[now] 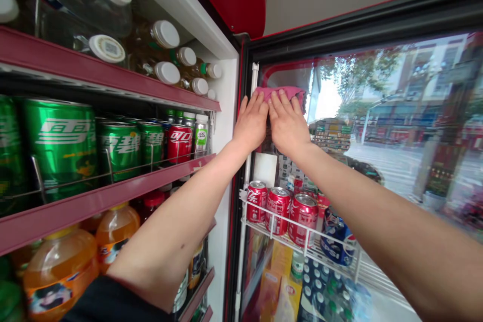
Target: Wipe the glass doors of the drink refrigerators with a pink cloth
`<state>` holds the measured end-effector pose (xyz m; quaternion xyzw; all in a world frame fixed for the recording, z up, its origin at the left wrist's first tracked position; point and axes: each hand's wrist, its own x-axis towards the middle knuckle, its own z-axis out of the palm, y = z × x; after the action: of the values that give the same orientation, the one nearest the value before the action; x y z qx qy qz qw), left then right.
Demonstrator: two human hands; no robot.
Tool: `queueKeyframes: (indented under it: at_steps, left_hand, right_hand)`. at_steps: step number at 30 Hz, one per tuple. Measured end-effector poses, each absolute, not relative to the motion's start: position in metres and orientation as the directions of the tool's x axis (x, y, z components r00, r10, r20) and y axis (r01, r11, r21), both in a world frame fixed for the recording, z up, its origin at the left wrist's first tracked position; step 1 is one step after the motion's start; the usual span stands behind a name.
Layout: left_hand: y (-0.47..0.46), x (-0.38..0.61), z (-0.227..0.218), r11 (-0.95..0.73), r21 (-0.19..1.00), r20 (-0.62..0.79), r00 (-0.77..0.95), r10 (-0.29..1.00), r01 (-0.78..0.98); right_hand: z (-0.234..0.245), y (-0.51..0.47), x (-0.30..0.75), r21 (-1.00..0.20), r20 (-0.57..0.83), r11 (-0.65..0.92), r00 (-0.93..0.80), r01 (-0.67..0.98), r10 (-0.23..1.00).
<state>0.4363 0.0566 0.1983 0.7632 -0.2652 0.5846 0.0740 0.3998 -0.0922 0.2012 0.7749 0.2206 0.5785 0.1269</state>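
Observation:
A pink cloth [281,93] lies against the inner side of the glass door [407,126], near its upper hinge-side corner. My right hand [289,128] presses flat on the cloth with its fingers stretched upward. Beside it, my left hand [251,123] is also stretched out, its fingertips at the cloth's left edge by the door frame. Neither hand has its fingers wrapped around anything. The palms hide the lower part of the cloth.
Below my hands, a white wire door rack [271,229] holds red cola cans [278,209] and a blue Pepsi can [337,241]. On the left, fridge shelves [113,196] carry green cans [60,146], orange drink bottles [62,271] and white-capped bottles [168,35].

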Motion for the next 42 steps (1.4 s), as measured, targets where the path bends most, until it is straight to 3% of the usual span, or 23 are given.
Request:
queueKeyframes:
  at_steps: [22, 28, 34, 39, 42]
  left_hand:
    - [0.071, 0.395, 0.078, -0.851, -0.188, 0.834, 0.379, -0.402, -0.49]
    - [0.062, 0.375, 0.066, -0.875, -0.031, 0.798, 0.515, -0.313, -0.483]
    - [0.036, 0.359, 0.045, -0.871, 0.19, 0.773, 0.616, -0.151, -0.453]
    - [0.007, 0.339, 0.035, -0.835, 0.375, 0.673, 0.737, -0.053, -0.402]
    - [-0.008, 0.325, 0.039, -0.829, 0.413, 0.616, 0.786, -0.053, -0.378]
  right_hand:
    - [0.09, -0.08, 0.369, 0.386, 0.756, -0.891, 0.47, 0.241, 0.455]
    - [0.085, -0.076, 0.361, 0.367, 0.743, -0.89, 0.49, 0.27, 0.455]
    - [0.084, -0.087, 0.34, 0.379, 0.615, -0.871, 0.618, 0.313, 0.49]
    - [0.081, -0.104, 0.321, 0.34, 0.583, -0.881, 0.661, 0.33, 0.473]
    - [0.079, -0.117, 0.309, 0.337, 0.574, -0.886, 0.676, 0.32, 0.462]
